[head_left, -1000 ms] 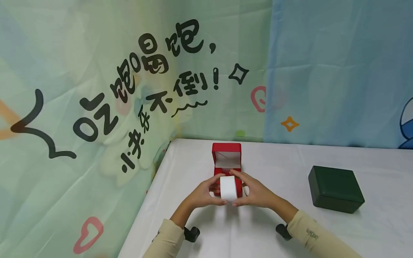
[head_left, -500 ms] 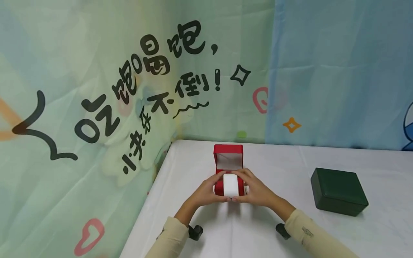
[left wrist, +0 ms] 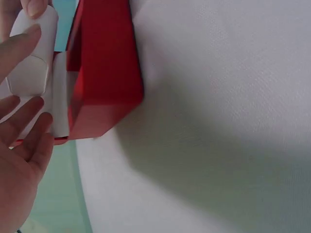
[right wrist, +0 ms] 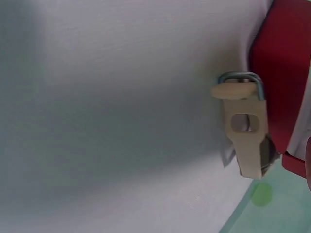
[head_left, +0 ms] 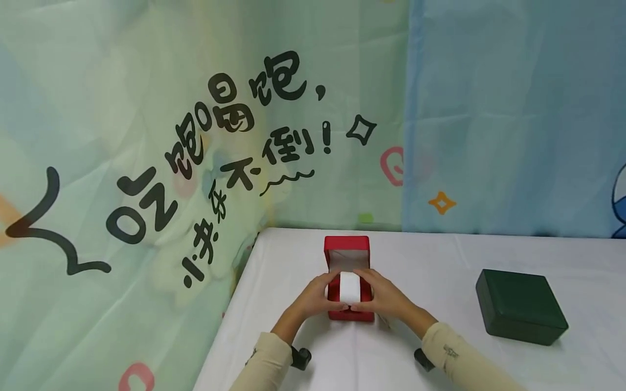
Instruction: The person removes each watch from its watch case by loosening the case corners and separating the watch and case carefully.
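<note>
A red box stands on the table with its lid raised and a pale lining inside. Both hands hold a white padded cushion at the mouth of its lower part. My left hand grips the left side with thumb and fingers; in the left wrist view the cushion looks smooth and rounded, beside a pale lining edge. My right hand grips the right side; only a sliver of it enters the right wrist view. Whether the cushion touches the box's floor is hidden.
Close against the box's right side is a beige clip-like piece with a metal loop. A dark green closed box stands on the white-covered table to the right. Printed cloth backdrops border the table at left and back.
Both hands and the white cushion have shifted from in front of the red box into its opening. More of the box's front now shows below the hands. The head view has tilted slightly upward.
</note>
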{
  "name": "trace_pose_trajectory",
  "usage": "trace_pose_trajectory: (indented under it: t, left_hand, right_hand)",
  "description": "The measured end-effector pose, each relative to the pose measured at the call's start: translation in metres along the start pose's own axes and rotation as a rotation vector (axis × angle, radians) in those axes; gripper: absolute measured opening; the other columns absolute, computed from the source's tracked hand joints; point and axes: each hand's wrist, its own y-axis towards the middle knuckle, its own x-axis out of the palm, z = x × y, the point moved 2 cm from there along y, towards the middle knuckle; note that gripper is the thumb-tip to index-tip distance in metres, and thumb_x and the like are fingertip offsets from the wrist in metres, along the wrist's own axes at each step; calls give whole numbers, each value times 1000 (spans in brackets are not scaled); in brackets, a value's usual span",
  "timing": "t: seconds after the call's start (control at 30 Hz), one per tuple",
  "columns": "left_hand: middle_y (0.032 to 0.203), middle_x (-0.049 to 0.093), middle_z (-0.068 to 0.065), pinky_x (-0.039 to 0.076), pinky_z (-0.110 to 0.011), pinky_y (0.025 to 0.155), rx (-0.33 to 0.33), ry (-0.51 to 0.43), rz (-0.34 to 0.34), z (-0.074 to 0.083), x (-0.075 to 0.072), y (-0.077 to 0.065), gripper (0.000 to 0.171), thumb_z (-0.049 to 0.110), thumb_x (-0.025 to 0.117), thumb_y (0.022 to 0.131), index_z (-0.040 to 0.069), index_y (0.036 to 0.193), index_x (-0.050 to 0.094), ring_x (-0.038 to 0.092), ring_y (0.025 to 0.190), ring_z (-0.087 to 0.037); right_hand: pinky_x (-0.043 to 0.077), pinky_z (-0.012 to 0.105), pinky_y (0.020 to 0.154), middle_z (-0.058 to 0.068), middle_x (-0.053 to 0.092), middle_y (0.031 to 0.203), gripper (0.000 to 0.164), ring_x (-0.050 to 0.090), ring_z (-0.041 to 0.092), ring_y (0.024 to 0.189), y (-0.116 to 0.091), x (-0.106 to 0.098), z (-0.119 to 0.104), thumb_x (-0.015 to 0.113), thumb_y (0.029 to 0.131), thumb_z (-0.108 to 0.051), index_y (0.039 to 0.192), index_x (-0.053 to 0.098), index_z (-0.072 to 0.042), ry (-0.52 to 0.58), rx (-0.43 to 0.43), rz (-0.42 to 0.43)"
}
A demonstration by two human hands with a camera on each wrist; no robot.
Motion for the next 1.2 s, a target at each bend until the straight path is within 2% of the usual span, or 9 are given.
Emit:
trace_pose_trajectory:
  t: [0.1, 0.37, 0.6, 0.9, 1.1, 1.2]
  left_hand:
    - [133, 49, -10, 41, -38, 99, -7, 9, -4, -2, 7, -1, 77, 23, 76, 73, 6, 137, 39, 46, 122, -25]
    - [125, 55, -11, 44, -30, 94, 42, 70, -7, -3, 13, -5, 71, 26, 74, 75, 2, 134, 42, 53, 111, -21]
    - [119, 58, -8, 46, -26, 89, 55, 66, 30, -9, 17, -2, 63, 27, 73, 77, 5, 130, 48, 54, 105, -17]
    - [126, 54, -11, 45, -30, 93, 4, 150, 77, -9, 23, -2, 66, 33, 70, 78, 4, 132, 45, 48, 113, -23]
    - [109, 54, -8, 45, -23, 85, -21, 231, 117, -8, 25, -2, 57, 33, 71, 77, 7, 125, 55, 47, 103, -19]
    - [103, 53, -7, 45, -21, 80, -20, 238, 125, -8, 26, -2, 54, 33, 71, 77, 8, 123, 57, 46, 99, -18]
  right_hand:
    - [49, 46, 83, 18, 50, 122, 74, 51, 29, 105, -2, 4, 3, 78, 69, -34, 128, 46, -2, 16, 13, -22]
    - [44, 52, 90, 20, 48, 127, 77, 47, 35, 113, -5, 11, 6, 76, 71, -35, 130, 43, 1, -18, 37, -66]
    - [40, 53, 94, 21, 48, 127, 77, 43, 37, 117, -2, 15, 6, 77, 71, -32, 130, 43, 4, -47, 41, -75]
    - [36, 56, 97, 23, 36, 138, 86, 32, 41, 125, 0, 15, 7, 73, 74, -37, 138, 32, 3, -85, 135, -158]
    - [33, 60, 96, 23, 36, 137, 73, 32, 42, 126, 0, 18, 7, 66, 81, -34, 135, 37, 6, -175, 79, -157]
    - [33, 61, 96, 22, 36, 138, 70, 31, 41, 126, -1, 20, 8, 65, 82, -33, 134, 38, 6, -170, 91, -148]
